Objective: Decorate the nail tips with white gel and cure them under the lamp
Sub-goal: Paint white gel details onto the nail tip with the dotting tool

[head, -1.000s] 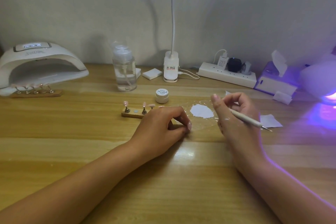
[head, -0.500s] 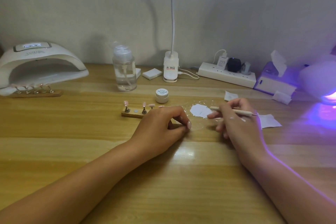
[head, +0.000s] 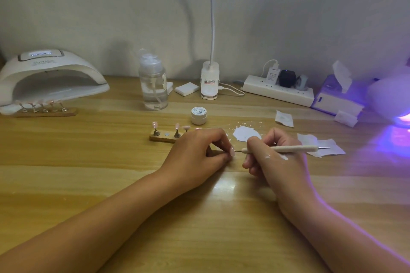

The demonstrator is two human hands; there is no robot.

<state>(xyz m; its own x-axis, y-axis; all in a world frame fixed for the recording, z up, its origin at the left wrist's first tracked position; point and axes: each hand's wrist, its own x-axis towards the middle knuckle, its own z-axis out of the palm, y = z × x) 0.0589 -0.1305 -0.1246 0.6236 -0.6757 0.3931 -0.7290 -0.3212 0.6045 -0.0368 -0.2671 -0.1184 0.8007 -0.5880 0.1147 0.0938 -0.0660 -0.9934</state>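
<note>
My left hand [head: 197, 153] rests on the wooden table and pinches a pink nail tip [head: 232, 151] between thumb and forefinger. My right hand [head: 273, 157] grips a thin white dotting pen [head: 281, 149] lying level, its fine point almost touching the pinched tip. A patch of white gel [head: 245, 134] is smeared on the table just behind both hands, and white smears mark my right hand. A small wooden holder [head: 165, 136] with pink tips on metal stands sits left of the gel. The white gel jar [head: 199, 115] stands behind it. A white curing lamp [head: 48, 77] sits far left.
A second holder with several tips [head: 44, 109] lies in front of the lamp. A clear pump bottle [head: 153, 84], a desk light base [head: 209, 81], a power strip [head: 279, 90], a tissue box [head: 337, 95] and paper scraps [head: 319, 144] line the back and right. Purple light [head: 401, 117] glows at right.
My right hand has swung the pen round and down from the gel patch, bringing its point leftward to the nail tip pinched in my left hand. The left hand stayed put.
</note>
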